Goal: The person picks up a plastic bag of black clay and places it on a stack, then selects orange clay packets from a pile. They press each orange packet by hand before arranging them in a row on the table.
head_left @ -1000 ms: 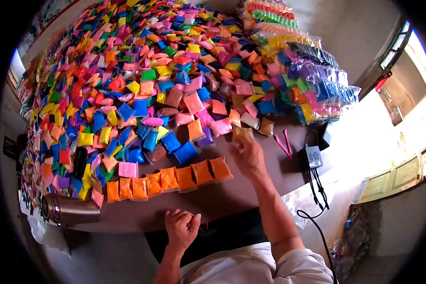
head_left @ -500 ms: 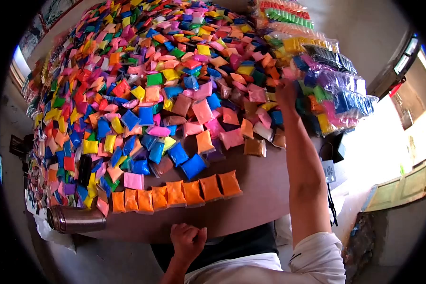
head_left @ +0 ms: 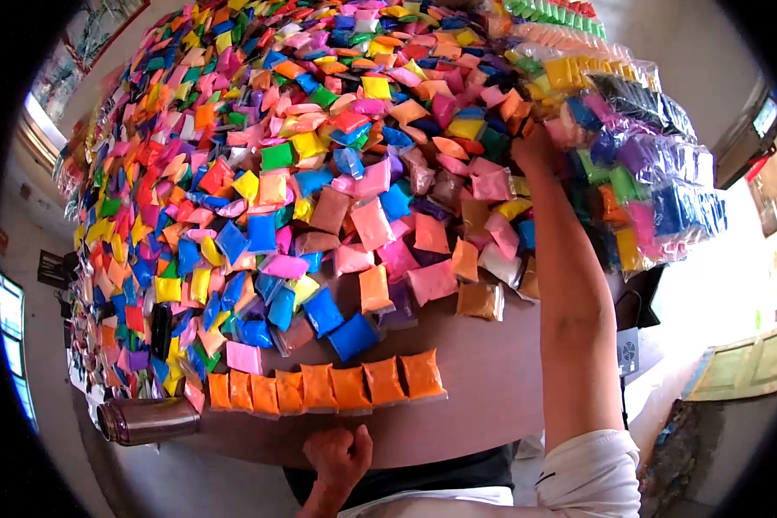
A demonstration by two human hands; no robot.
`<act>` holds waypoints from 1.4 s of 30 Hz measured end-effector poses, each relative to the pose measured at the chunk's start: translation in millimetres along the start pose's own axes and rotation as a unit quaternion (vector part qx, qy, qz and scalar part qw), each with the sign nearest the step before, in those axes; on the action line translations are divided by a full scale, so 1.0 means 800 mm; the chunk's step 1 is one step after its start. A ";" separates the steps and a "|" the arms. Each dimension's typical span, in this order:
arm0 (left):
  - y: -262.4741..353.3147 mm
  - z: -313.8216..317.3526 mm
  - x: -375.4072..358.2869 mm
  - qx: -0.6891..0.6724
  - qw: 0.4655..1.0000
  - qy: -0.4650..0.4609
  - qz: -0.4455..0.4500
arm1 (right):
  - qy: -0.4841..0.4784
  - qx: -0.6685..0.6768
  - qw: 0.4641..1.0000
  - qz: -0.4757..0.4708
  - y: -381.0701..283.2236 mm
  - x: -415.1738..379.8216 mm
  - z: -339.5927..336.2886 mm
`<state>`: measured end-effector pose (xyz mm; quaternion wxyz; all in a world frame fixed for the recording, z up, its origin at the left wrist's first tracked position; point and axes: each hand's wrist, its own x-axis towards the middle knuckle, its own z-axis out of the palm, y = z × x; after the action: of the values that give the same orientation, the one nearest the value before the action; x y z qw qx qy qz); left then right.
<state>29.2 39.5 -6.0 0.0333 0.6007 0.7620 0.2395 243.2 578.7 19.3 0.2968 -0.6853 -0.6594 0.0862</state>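
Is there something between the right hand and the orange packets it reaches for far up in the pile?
Nothing visible blocks it. The right hand already lies on the pile, at orange packets beside the clear bundled bags. The forearm passes above nearer loose packets. The left hand rests fisted at the table edge.

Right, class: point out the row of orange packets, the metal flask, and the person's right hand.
row of orange packets (head_left: 324, 388): head view, on a middle packet of the row.
metal flask (head_left: 149, 420): head view, on the middle of its body.
right hand (head_left: 535, 148): head view, on the back of the hand.
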 end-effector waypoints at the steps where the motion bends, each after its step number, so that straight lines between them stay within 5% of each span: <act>1: -0.001 0.000 0.001 0.011 1.000 -0.003 0.004 | 0.002 -0.004 1.000 0.016 -0.009 -0.005 -0.006; 8: 0.005 0.001 0.000 0.018 0.998 0.049 0.025 | 0.025 0.032 0.995 0.095 0.010 0.025 0.017; 14: 0.002 -0.001 0.001 -0.043 0.997 0.054 0.034 | 0.254 0.264 0.929 -0.045 -0.017 -0.045 -0.017; 15: 0.002 -0.001 0.002 -0.051 0.996 0.062 0.040 | 0.159 0.432 0.888 0.024 -0.027 -0.062 -0.042; 17: -0.001 0.002 0.003 -0.066 0.994 0.075 0.050 | -0.028 0.698 0.705 0.119 -0.035 -0.096 -0.070; 18: -0.004 0.003 0.001 -0.058 0.994 0.069 0.058 | -0.025 0.696 0.709 0.115 -0.044 -0.120 -0.083; 20: -0.005 0.000 -0.001 -0.054 0.994 0.066 0.066 | -0.112 0.790 0.592 0.113 -0.066 -0.171 -0.105; 22: -0.001 -0.005 -0.001 -0.084 0.994 0.055 0.044 | -0.215 0.807 0.540 0.108 -0.082 -0.222 -0.128; 24: -0.005 -0.006 -0.002 -0.090 0.990 0.083 0.063 | -0.261 0.773 0.578 0.006 -0.091 -0.264 -0.127; 26: -0.007 -0.011 -0.003 -0.139 0.988 0.057 0.040 | -0.200 0.710 0.672 0.068 -0.102 -0.318 -0.122; 33: -0.028 -0.007 -0.013 -0.355 0.935 0.025 -0.015 | -0.226 0.603 0.765 -0.016 -0.099 -0.490 -0.123; 35: -0.036 -0.007 -0.018 -0.417 0.908 -0.035 -0.015 | -0.125 0.310 0.891 -0.307 -0.105 -0.522 -0.138; 42: -0.039 -0.020 -0.020 -0.350 0.934 -0.062 0.035 | -0.189 0.244 0.858 -0.412 -0.091 -0.580 -0.121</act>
<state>0.4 14.8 -8.3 0.2800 0.5912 0.6046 0.4545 177.2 103.7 8.8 0.3323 -0.2276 -0.8827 0.2421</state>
